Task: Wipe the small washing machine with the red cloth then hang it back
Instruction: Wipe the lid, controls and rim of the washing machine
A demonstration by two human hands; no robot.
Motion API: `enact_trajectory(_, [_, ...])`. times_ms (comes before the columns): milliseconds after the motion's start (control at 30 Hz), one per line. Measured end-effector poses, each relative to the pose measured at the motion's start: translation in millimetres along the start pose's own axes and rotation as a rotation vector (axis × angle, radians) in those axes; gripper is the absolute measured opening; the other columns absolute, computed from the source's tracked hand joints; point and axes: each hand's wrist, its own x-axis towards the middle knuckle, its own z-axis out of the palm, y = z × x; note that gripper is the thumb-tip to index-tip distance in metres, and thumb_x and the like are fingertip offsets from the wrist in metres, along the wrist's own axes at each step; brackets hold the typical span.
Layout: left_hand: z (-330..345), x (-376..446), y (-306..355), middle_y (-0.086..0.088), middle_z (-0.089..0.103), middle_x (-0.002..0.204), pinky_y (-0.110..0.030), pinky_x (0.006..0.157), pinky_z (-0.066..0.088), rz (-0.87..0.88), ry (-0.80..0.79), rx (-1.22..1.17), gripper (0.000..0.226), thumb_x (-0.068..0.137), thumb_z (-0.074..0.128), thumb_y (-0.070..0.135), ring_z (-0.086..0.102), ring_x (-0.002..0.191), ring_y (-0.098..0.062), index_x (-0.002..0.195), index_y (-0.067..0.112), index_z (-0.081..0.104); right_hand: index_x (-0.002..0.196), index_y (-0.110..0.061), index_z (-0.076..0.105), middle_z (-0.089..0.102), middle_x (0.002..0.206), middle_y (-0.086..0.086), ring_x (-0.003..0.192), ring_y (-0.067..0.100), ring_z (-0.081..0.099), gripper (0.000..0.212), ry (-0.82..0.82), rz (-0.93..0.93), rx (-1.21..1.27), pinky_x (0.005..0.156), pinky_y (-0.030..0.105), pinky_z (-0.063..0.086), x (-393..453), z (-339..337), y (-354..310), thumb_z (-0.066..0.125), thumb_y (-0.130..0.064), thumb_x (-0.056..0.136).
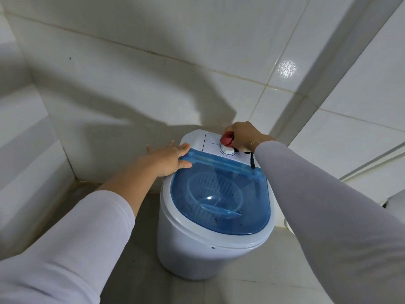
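Red cloth [227,138] bunched in right hand [242,135] on washer dial [227,150]; left hand [169,157] flat, fingers spread

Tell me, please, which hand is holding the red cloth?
The right hand, bunching the red cloth above the dial; the left hand lies flat, empty.

both arms stretched forward in pale sleeves; left hand [169,157] flat, fingers [183,148] spread; right hand [242,136] fisted, wrist bent down

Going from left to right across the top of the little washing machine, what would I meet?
Left hand on the edge → white dial → red cloth → right hand gripping it → black strap.
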Motion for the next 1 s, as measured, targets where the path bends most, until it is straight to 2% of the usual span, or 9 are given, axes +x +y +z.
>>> enact_trajectory(167, [3,4,-2,-0.006,0.01,0.161,-0.066,0.11,0.002,0.007,-0.009,-0.002,0.062,0.094,0.038,0.052,0.0,0.149,-0.023,0.148,0.037,0.011,0.099,-0.023,0.07,0.062,0.095,0.0,0.099,0.026,0.059,0.022,-0.036,-0.067,-0.068,0.088,0.039,0.052,-3,1,-3,0.055,-0.013,0.086])
enact_trajectory(300, [3,4,-3,-0.003,0.012,0.161,-0.065,0.11,0.004,0.012,-0.004,0.004,0.06,0.094,0.037,0.053,0.002,0.149,-0.023,0.147,0.037,0.013,0.102,-0.024,0.069,0.063,0.104,0.003,0.098,0.027,0.06,0.037,-0.07,-0.079,-0.118,0.089,0.041,0.053,-9,-2,-1,0.048,0.0,0.082])
enact_trajectory(400, [2,3,-2,-0.002,0.012,0.16,-0.064,0.111,0.005,0.02,-0.004,0.014,0.06,0.094,0.036,0.053,0.003,0.149,-0.022,0.147,0.037,0.013,0.096,-0.024,0.069,0.064,0.093,0.001,0.073,0.021,0.064,0.039,-0.114,-0.033,-0.076,0.074,0.036,0.058,-17,-13,11,0.046,0.003,0.083])
enact_trajectory(467, [2,1,-1,-0.004,0.013,0.16,-0.064,0.111,0.005,0.022,0.0,0.016,0.06,0.094,0.036,0.052,0.002,0.149,-0.022,0.147,0.036,0.013,0.097,-0.024,0.068,0.067,0.084,0.004,0.062,0.02,0.062,0.041,-0.083,0.011,0.0,0.062,0.034,0.055,-24,-24,22,0.041,0.004,0.083])
enact_trajectory(600, [2,-7,4,-0.008,0.008,0.161,-0.065,0.111,0.004,-0.001,0.032,-0.046,0.062,0.095,0.038,0.049,0.002,0.148,-0.024,0.149,0.032,0.012,0.104,-0.03,0.064,0.067,0.101,0.006,0.069,0.019,0.067,0.053,0.039,0.025,0.072,0.062,0.033,0.056,-34,-43,33,0.036,0.008,0.08])
enact_trajectory(733, [4,-23,3,-0.008,0.006,0.161,-0.066,0.111,0.007,-0.088,0.057,-0.088,0.067,0.095,0.035,0.054,0.0,0.149,-0.021,0.15,0.026,0.011,0.124,-0.027,0.053,0.056,0.098,-0.001,0.057,0.015,0.064,0.061,0.081,-0.04,0.178,0.051,0.029,0.054,-38,-48,12,0.033,0.013,0.081])
enact_trajectory(800, [5,-37,-1,-0.007,0.005,0.161,-0.065,0.112,0.006,-0.114,0.038,-0.095,0.071,0.094,0.032,0.057,-0.002,0.148,-0.02,0.151,0.024,0.007,0.125,-0.024,0.052,0.056,0.1,0.001,0.065,0.018,0.064,0.057,0.091,-0.099,0.171,0.054,0.027,0.053,-36,-43,-4,0.037,0.01,0.082])
enact_trajectory(900, [3,-57,-8,-0.006,0.001,0.161,-0.062,0.114,0.006,-0.099,0.019,-0.106,0.08,0.09,0.042,0.058,-0.002,0.148,-0.021,0.152,0.024,0.005,0.117,-0.02,0.06,0.057,0.1,0.003,0.08,0.022,0.059,0.049,0.103,-0.188,0.115,0.066,0.027,0.045,-32,-30,-33,0.041,0.007,0.082])
enact_trajectory(1000, [5,-70,-16,-0.007,-0.002,0.161,-0.059,0.115,0.011,-0.063,-0.025,-0.126,0.09,0.085,0.053,0.057,-0.003,0.148,-0.023,0.152,0.025,0.003,0.108,-0.02,0.065,0.063,0.102,0.004,0.086,0.024,0.062,0.049,0.102,-0.27,0.122,0.07,0.027,0.047,-28,-10,-59,0.042,0.011,0.077])
